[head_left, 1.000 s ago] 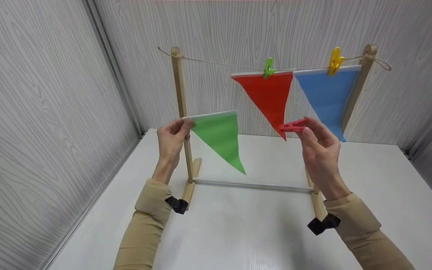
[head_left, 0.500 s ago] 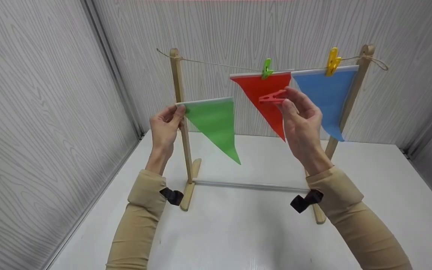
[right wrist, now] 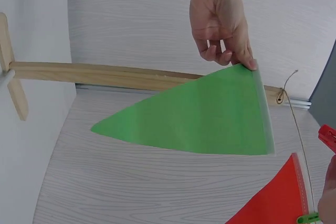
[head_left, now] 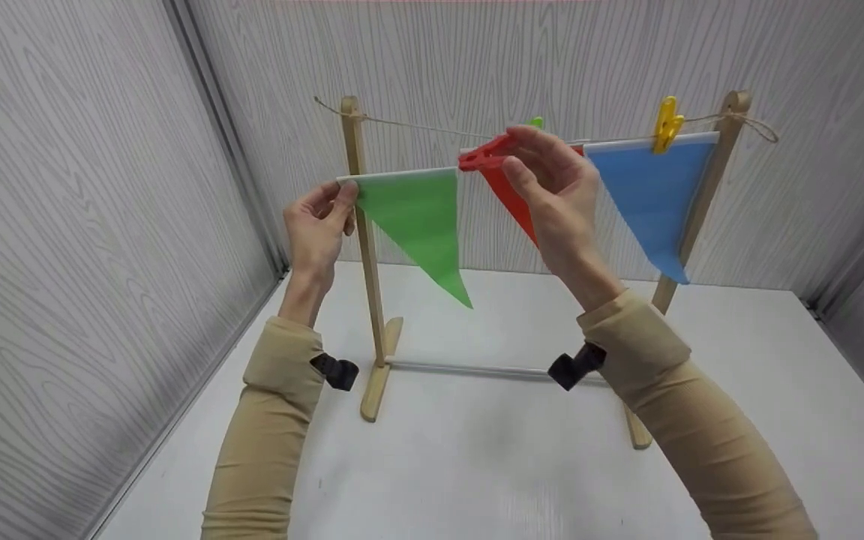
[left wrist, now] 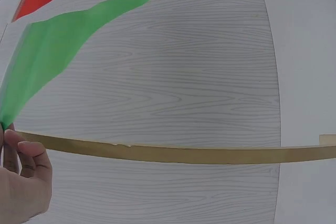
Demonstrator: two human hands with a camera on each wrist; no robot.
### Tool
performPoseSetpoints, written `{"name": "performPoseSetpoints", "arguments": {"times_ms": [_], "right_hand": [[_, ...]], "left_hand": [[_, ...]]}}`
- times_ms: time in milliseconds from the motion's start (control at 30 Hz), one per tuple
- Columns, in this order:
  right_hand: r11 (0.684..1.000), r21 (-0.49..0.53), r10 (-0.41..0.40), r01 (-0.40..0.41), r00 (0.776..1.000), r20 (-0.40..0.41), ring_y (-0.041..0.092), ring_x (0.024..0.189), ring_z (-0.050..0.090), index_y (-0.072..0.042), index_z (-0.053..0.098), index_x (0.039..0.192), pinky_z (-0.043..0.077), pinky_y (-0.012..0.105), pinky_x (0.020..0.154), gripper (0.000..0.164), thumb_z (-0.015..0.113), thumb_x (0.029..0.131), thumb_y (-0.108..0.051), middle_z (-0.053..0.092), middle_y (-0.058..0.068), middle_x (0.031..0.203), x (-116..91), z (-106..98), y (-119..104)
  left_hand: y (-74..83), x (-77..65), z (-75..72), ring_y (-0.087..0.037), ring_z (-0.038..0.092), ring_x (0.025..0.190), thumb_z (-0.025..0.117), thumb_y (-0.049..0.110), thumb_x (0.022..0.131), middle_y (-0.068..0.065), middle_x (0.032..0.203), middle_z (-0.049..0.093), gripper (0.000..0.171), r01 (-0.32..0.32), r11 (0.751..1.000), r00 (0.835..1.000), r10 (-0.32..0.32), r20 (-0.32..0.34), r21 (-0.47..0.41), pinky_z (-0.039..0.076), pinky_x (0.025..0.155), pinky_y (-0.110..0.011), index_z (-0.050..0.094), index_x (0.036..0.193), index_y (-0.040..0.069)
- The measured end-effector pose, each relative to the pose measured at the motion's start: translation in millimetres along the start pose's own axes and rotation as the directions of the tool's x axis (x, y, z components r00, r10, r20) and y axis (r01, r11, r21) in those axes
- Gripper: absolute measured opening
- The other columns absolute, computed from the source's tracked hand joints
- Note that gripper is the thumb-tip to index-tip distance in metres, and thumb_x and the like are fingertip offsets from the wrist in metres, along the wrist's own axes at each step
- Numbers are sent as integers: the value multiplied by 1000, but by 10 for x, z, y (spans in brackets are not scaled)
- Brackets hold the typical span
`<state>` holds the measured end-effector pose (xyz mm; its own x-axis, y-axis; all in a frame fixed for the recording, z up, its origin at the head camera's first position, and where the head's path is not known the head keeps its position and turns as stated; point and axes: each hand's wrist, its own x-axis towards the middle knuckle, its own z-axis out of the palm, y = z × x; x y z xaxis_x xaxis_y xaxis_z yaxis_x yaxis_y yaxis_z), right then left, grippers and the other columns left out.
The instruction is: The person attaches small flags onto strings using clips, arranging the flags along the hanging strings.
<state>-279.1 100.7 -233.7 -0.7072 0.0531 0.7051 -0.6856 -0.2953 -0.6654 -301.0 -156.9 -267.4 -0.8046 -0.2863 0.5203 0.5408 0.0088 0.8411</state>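
Observation:
My left hand (head_left: 317,231) pinches the upper left corner of a green triangular pennant (head_left: 418,217), which hangs just below the string (head_left: 424,126). Between thumb and fingers of my right hand (head_left: 558,191) is a red clothespin (head_left: 481,156), its tip close to the pennant's upper right corner. Behind that hand a red pennant (right wrist: 278,195) hangs from the string by a green clothespin (right wrist: 307,217), partly hidden in the head view. Farther right, a yellow clothespin (head_left: 667,126) holds a blue pennant (head_left: 657,199) on the string.
Two wooden posts carry the string: the left post (head_left: 366,262) behind my left hand and the right post (head_left: 709,184) beside the blue pennant. A thin rod (head_left: 469,368) joins their feet on the white table (head_left: 439,465). Grey wood-patterned panels (head_left: 87,225) enclose the space.
Both hands have risen and shifted left. The green pennant came up toward the string, and the red clothespin moved from the red pennant's lower tip to near the green pennant's upper right corner.

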Motion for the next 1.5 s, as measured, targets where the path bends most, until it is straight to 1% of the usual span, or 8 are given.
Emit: {"name": "performPoseSetpoints", "arguments": {"times_ms": [200, 333, 633, 800, 1000, 1200, 1300, 1500], "right_hand": [[998, -60, -16, 19, 999, 51, 20, 105, 72, 5, 64, 125, 57, 31, 96, 32, 65, 93, 4, 74, 5, 109, 171, 208, -20], [990, -135, -29, 36, 998, 53, 19, 102, 70, 6, 63, 126, 56, 30, 97, 32, 66, 94, 0, 73, 4, 107, 294, 293, -45], [980, -195, -31, 39, 999, 45, 15, 97, 67, 7, 64, 120, 53, 27, 97, 26, 64, 95, 1, 71, 10, 107, 525, 435, -52], [976, -215, 30, -24, 999, 24, 14, 91, 65, 5, 67, 115, 52, 24, 91, 21, 65, 94, 0, 71, 7, 101, 608, 517, -36], [966, -251, 68, -61, 997, 21, 13, 89, 64, 4, 69, 111, 52, 24, 90, 17, 66, 94, 0, 71, 5, 97, 728, 603, -53], [927, -357, 134, -118, 991, 20, 13, 91, 65, 0, 73, 106, 51, 22, 89, 13, 67, 94, -1, 73, 7, 98, 823, 683, -55], [904, -415, 127, -100, 991, 38, 11, 88, 65, 0, 73, 105, 51, 21, 86, 12, 67, 94, -1, 74, 8, 98, 838, 714, -35], [895, -432, 147, -110, 988, 53, 10, 85, 65, 0, 74, 103, 51, 21, 86, 12, 67, 94, 0, 74, 7, 96, 844, 773, 7]], "left_hand": [[91, 55, 11, -5, 42, 52, 67, 14, 97, 6, 63, 51, 15, -29, 999, 1000, 29, 9, 25, 36, 53, -17, 71, 97, 0], [140, 105, 17, -4, 41, 52, 68, 15, 96, 7, 62, 50, 14, -27, 999, 1000, 27, 7, 24, 35, 53, -16, 71, 95, 1], [245, 197, 15, -2, 43, 55, 70, 17, 95, 9, 68, 54, 16, -14, 998, 1000, 16, -27, 54, 38, 54, -14, 72, 97, 1], [264, 213, 7, -1, 42, 56, 69, 18, 96, 11, 70, 52, 21, -20, 995, 1000, 22, -19, 101, 37, 54, -14, 71, 100, -2], [291, 254, 13, -1, 41, 55, 69, 20, 96, 9, 70, 51, 19, -27, 994, 1000, 28, -10, 104, 35, 54, -15, 72, 98, 1], [294, 284, 14, 1, 41, 53, 68, 21, 97, 10, 70, 50, 23, -44, 991, 999, 46, -13, 130, 35, 53, -14, 72, 102, -2], [293, 294, 13, 1, 41, 54, 68, 22, 97, 11, 69, 50, 25, -49, 988, 999, 52, -15, 146, 36, 53, -14, 72, 102, -3], [294, 294, 17, -1, 42, 55, 68, 23, 97, 10, 68, 50, 27, -45, 987, 999, 47, -6, 157, 36, 54, -14, 72, 104, -3]]}}
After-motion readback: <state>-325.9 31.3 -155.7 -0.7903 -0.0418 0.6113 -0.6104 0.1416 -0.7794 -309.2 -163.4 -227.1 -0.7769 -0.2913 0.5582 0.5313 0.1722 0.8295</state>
